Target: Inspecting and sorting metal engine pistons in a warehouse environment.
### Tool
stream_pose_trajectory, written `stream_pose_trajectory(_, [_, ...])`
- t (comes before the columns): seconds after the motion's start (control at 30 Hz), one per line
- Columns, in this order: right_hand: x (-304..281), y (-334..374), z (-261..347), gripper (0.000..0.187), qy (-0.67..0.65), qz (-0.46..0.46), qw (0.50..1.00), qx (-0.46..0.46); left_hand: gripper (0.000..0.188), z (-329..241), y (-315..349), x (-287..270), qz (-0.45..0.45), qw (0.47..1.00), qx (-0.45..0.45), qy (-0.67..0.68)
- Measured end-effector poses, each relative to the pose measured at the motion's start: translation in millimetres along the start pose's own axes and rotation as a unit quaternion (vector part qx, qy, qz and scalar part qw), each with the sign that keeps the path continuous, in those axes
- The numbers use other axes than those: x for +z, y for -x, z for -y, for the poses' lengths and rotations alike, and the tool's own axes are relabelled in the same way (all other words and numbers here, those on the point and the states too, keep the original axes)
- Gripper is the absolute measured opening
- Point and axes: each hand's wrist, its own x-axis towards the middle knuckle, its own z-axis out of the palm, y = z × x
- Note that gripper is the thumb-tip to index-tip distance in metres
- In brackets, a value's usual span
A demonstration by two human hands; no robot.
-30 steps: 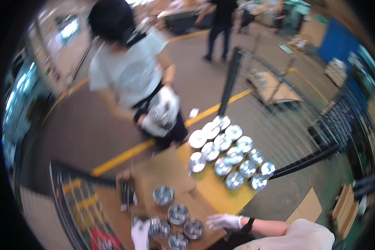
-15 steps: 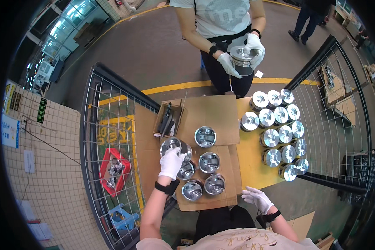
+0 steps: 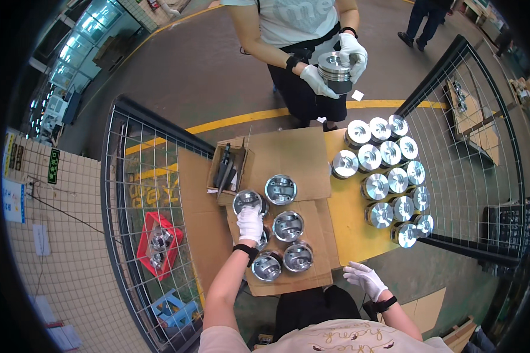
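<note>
My left hand (image 3: 250,226), in a white glove, grips a metal piston (image 3: 245,199) at the left of the cardboard, its fingers at the hollow end. Part of this piston is behind the hand. Several more pistons stand close by with their hollow ends up, one of them (image 3: 281,189) just to the right. Another is partly hidden under my left hand. My right hand (image 3: 365,279), also gloved, is held off the table's near right edge with fingers stretched out and nothing in it.
Rows of pistons (image 3: 390,153) stand crown up on the yellow tabletop (image 3: 352,234). A small box (image 3: 247,176) with dark tools sits at the far left. Mesh panels (image 3: 136,206) flank the table. Opposite, a person's gloved hands (image 3: 353,57) hold another piston (image 3: 334,81).
The gripped piston has turned more upright in my left hand, its hollow end now facing up more. My right hand stays open near the table edge. The whole view has shifted slightly.
</note>
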Motion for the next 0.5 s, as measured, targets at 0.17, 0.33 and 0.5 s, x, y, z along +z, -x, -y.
stream_pose_trajectory(0.17, [-6,-4,-4,0.051,-0.001,-0.015,1.000,0.006,0.019,10,-3,22,-0.050,0.997,0.050,0.001])
stream_pose_trajectory(0.33, [-6,-6,-7,0.052,0.015,-0.022,1.000,-0.008,0.018,14,5,34,-0.006,1.000,0.020,0.005])
stream_pose_trajectory(0.5, [-53,-43,-14,0.053,-0.060,-0.095,0.994,-0.016,0.031,-19,-1,18,0.022,0.999,0.023,-0.018])
